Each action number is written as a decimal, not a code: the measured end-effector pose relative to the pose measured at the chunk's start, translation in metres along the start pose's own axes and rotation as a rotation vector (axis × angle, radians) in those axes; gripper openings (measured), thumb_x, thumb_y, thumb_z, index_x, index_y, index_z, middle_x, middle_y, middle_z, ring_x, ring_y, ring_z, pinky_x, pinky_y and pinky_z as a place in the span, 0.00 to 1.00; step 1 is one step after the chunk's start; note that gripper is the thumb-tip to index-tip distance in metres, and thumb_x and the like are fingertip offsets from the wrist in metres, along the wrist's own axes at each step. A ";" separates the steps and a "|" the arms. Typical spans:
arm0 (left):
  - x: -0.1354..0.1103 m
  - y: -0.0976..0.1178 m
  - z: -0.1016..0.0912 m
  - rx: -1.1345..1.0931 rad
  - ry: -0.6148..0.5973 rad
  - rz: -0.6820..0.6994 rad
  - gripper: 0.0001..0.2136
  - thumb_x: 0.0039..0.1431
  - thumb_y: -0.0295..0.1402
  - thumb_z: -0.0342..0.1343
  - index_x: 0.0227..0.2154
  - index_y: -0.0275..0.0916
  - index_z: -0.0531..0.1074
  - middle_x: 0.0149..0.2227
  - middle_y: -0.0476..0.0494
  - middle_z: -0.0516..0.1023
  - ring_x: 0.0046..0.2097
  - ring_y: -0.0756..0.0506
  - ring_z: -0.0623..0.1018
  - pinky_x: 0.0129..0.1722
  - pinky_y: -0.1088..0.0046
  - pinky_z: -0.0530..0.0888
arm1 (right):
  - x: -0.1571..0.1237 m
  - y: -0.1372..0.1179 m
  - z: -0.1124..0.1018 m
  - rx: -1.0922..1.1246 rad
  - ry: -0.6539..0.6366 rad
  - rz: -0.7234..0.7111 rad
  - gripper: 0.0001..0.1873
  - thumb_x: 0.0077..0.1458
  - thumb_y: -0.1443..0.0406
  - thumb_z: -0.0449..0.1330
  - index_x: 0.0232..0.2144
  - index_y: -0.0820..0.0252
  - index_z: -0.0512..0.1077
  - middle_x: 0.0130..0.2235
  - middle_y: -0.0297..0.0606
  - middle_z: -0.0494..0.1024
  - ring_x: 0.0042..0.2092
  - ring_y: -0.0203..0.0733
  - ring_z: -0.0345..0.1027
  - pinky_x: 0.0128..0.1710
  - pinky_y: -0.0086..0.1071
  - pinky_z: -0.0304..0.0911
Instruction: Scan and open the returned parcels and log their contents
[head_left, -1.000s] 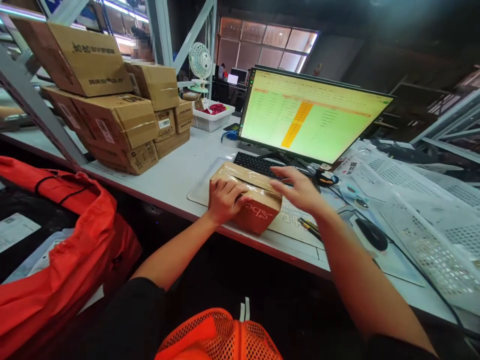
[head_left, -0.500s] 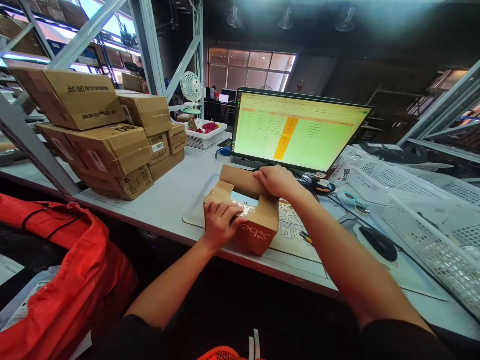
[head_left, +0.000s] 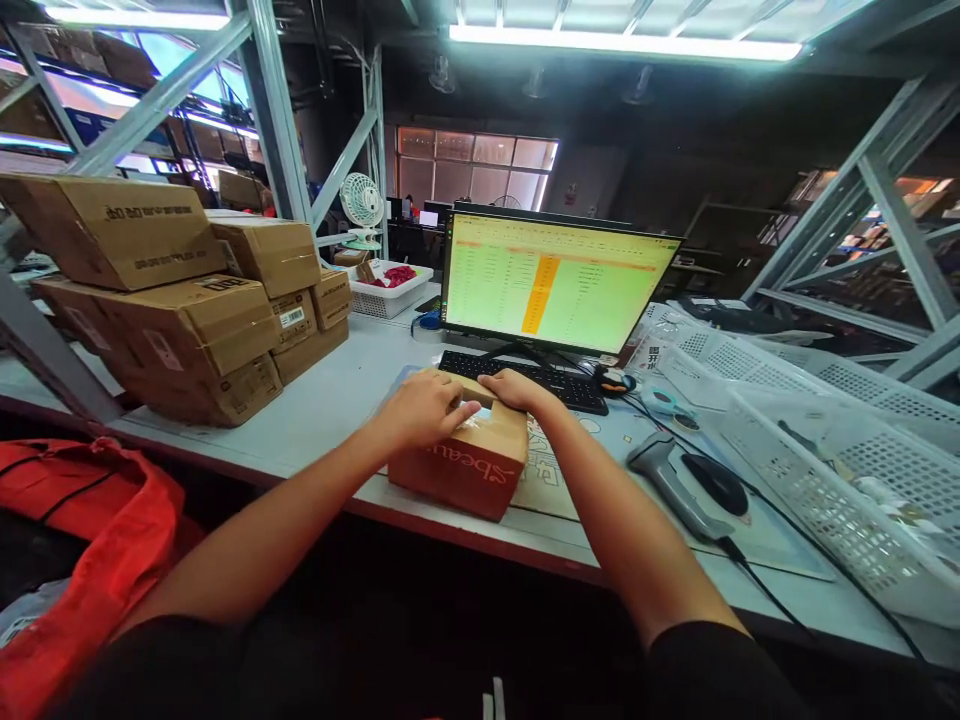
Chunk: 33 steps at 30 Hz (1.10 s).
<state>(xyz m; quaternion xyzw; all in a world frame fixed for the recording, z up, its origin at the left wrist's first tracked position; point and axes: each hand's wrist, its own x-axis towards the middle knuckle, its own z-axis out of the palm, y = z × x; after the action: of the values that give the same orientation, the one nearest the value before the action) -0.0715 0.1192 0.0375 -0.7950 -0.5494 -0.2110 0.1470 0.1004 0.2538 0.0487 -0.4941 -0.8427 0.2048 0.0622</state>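
Observation:
A small brown cardboard box with pale lettering on its near side stands at the table's front edge. Its top is partly open, with a gap between the flaps. My left hand lies across the top left of the box, thumb stretched out and apart from the bent fingers. At the far right corner, my right hand has its fingers curled over the top edge and far flap. Clear tape shines on the near flap, beside my left thumb. What lies inside the box is mostly hidden.
Behind the box are a black keyboard and a monitor. Stacked cartons stand left. A barcode scanner, a black mouse and white plastic baskets lie right. A red bag hangs below left.
The raised far flap has come down. My left hand has moved from the near left edge up over the top, and my right hand sits lower at the far corner. The camera view has shifted.

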 end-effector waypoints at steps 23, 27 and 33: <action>0.002 0.007 -0.067 0.012 -0.538 -0.048 0.21 0.62 0.40 0.60 0.58 0.50 0.73 0.56 0.44 0.79 0.48 0.40 0.80 0.47 0.66 0.72 | 0.006 0.000 0.011 0.166 0.235 -0.044 0.19 0.63 0.56 0.58 0.28 0.63 0.80 0.38 0.52 0.83 0.46 0.51 0.75 0.48 0.35 0.63; 0.060 0.018 -0.047 0.022 -0.787 -0.030 0.33 0.47 0.34 0.68 0.60 0.46 0.74 0.55 0.38 0.80 0.54 0.34 0.77 0.54 0.60 0.71 | -0.016 0.007 0.010 0.342 0.509 -0.087 0.19 0.64 0.56 0.53 0.40 0.63 0.80 0.47 0.49 0.82 0.51 0.48 0.73 0.54 0.36 0.63; 0.037 0.029 -0.060 -0.024 -0.471 -0.012 0.25 0.48 0.42 0.67 0.50 0.40 0.77 0.45 0.33 0.83 0.45 0.33 0.81 0.43 0.61 0.73 | -0.112 0.077 0.037 0.666 0.770 -0.076 0.40 0.63 0.40 0.41 0.57 0.65 0.70 0.51 0.57 0.79 0.51 0.52 0.75 0.50 0.43 0.71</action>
<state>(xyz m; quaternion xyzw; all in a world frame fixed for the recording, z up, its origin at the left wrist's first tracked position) -0.0433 0.1108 0.1079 -0.8206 -0.5709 -0.0271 0.0040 0.2076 0.1803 -0.0048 -0.4562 -0.6650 0.2630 0.5296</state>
